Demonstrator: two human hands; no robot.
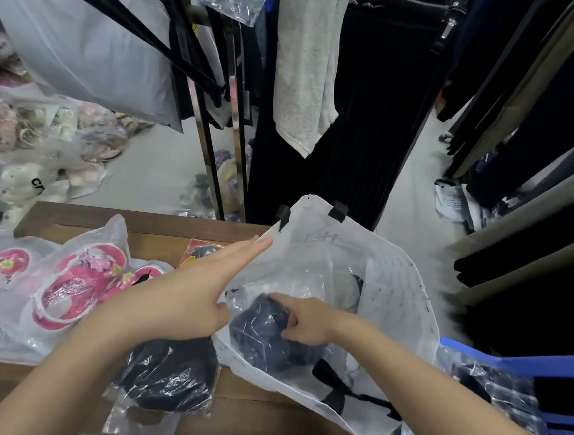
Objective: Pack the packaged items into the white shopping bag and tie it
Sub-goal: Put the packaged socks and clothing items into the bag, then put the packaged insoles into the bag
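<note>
The white shopping bag (393,294) lies open on the right side of the wooden tabletop (140,226), its mouth turned toward the person and its black handles (329,383) hanging at the near rim. The right hand (305,318) is inside the mouth, its fingers curled round a dark packet (259,332) wrapped in clear plastic, which sits in the near part of the bag on top of other clear-wrapped goods. The left hand (187,292) reaches flat along the bag's left edge, fingers straight and close together, their tips touching the white rim; it holds nothing.

Under the left forearm a second dark packet (170,376) lies on the tabletop, just beside the bag. Further left lie packs of pink slippers (67,286) in clear plastic, overlapping one another. A red packet (196,255) shows behind the left hand, partly hidden.

To the right of the bag stands a blue plastic piece (542,364), a chair or a crate, I cannot tell which, with another clear-wrapped dark pack (492,384) on it. Beyond the tabletop hang black trousers (356,102) and a pale speckled garment (308,64). On the floor at the left are clear sacks of soft toys (28,128)
</note>
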